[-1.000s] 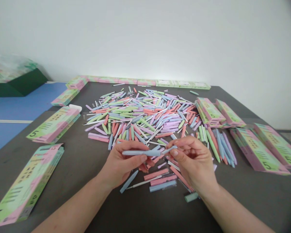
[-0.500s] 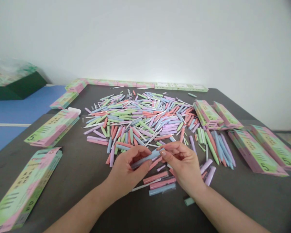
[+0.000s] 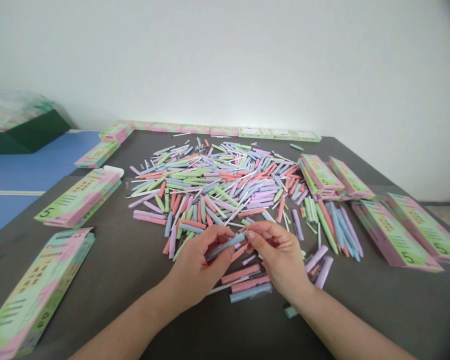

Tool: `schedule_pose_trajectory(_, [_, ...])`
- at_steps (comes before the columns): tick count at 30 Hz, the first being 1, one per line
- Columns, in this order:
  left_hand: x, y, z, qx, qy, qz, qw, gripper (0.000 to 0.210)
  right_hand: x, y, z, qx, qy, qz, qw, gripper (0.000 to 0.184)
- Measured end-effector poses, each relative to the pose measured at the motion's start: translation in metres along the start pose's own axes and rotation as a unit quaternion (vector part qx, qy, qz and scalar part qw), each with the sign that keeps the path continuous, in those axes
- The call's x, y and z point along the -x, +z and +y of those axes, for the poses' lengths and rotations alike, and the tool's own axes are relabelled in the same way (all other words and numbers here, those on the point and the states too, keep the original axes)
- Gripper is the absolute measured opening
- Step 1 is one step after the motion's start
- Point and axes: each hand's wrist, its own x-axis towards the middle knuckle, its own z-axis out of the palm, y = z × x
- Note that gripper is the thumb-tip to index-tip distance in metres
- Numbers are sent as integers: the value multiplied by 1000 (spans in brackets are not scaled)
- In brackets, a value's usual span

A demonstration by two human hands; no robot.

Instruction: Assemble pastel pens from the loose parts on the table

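Observation:
Between my hands, above the front of the pile, is a light blue pen, tilted up toward the right. My left hand is closed around its body, thumb in front. The fingertips of my right hand pinch its right end, so that end is mostly hidden. Below my hands lie red pen pieces and a light blue barrel on the dark table. Two purple caps or barrels lie beside my right wrist, with a small green piece under the forearm.
A wide pile of pastel pen parts and thin white refills covers the table's middle. Printed boxes stand at left, with more boxes at right and a box row along the wall. A dark green bin is far left.
My right hand has shifted slightly left, keeping its pinch at the end of the blue pen. My left hand keeps its hold. The whole view has moved a little.

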Motion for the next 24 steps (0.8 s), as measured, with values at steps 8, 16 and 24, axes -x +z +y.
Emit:
schedule_pose_trajectory(8, [0,-1,-5,-24,6,-16,1000,15,0,1,1,-8,1,-8,1000,6])
schedule_pose_trajectory(16, [0,-2,-6,-16,-2,-8,1000,16,-2,2,-9,64,-34,-34,997,12])
schedule_pose_trajectory(24, [-2,-4,-2,98,-41,-9,994,23,-48,-76,-54,629,-92,125,762,20])
